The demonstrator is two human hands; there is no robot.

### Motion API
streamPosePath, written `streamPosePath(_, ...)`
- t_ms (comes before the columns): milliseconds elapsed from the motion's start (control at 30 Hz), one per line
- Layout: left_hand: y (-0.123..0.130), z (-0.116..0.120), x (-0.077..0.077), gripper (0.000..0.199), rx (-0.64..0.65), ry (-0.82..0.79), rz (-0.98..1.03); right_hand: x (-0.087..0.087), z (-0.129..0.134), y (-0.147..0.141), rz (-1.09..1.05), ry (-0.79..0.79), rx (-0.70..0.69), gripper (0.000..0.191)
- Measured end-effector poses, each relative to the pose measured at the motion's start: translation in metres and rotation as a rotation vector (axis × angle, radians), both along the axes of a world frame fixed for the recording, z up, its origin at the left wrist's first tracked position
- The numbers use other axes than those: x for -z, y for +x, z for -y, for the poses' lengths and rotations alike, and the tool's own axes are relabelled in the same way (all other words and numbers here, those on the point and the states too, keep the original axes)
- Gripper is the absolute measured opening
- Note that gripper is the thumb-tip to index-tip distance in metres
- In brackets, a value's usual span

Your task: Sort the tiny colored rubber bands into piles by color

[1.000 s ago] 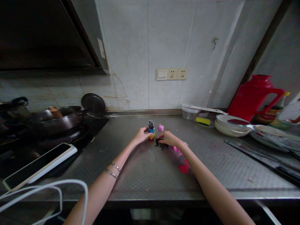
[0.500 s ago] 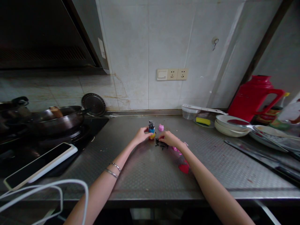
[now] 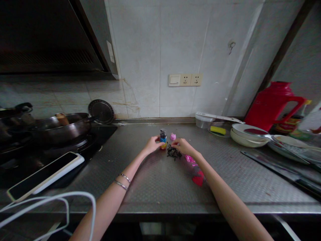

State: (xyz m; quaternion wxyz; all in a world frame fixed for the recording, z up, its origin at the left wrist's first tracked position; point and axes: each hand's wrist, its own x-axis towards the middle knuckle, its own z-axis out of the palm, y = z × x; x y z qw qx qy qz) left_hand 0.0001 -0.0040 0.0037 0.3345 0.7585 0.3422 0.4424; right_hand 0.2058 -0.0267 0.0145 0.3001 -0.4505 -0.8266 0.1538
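One flat red piece [image 3: 198, 180], probably thin and pliable, lies on the table [image 3: 150, 187] to the right of the small jar [image 3: 163, 135] and well nearer. Next, also right of the jar, comes a bundle of pink strands [image 3: 190, 159], then a pile of short black strips [image 3: 174, 153] just beside the jar; these look light, soft and easily scattered, best pinched up singly. The right hand [image 3: 183, 146] bends over them, fingertips close together; whether they hold a strip, I cannot tell. The jar stands upright, gripped from its left by the left hand [image 3: 151, 145]. It looks light, stiff and perhaps slippery, best held around its sides. Slightly beyond, to its right, sits a pink knob-like piece [image 3: 173, 136], seemingly firm.
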Motion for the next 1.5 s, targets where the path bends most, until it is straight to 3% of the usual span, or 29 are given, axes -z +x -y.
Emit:
streamPosePath(433,0.0,0.002,-0.003,0.032,0.023,0.004,0.015,-0.01,-0.002,0.002,-0.22,0.022,0.009,0.021)
streamPosePath(900,0.0,0.002,-0.002,0.031,0.009,-0.004,0.02,-0.006,-0.002,0.004,-0.253,0.042,0.025,0.02)
streamPosePath(1033,0.0,0.002,-0.002,0.032,0.01,-0.018,0.018,-0.018,-0.002,0.002,-0.337,0.037,0.03,0.022)
streamPosePath(1200,0.0,-0.001,0.0,0.036,0.025,-0.032,0.021,-0.046,-0.005,-0.006,-0.41,0.111,-0.003,0.02)
streamPosePath(1333,0.0,0.001,-0.001,0.036,0.014,-0.038,0.015,-0.067,-0.011,-0.017,-0.293,0.226,-0.026,0.016)
streamPosePath(1500,0.0,0.006,-0.005,0.033,0.012,-0.028,0.01,-0.08,-0.018,-0.03,-0.082,0.282,-0.035,0.012)
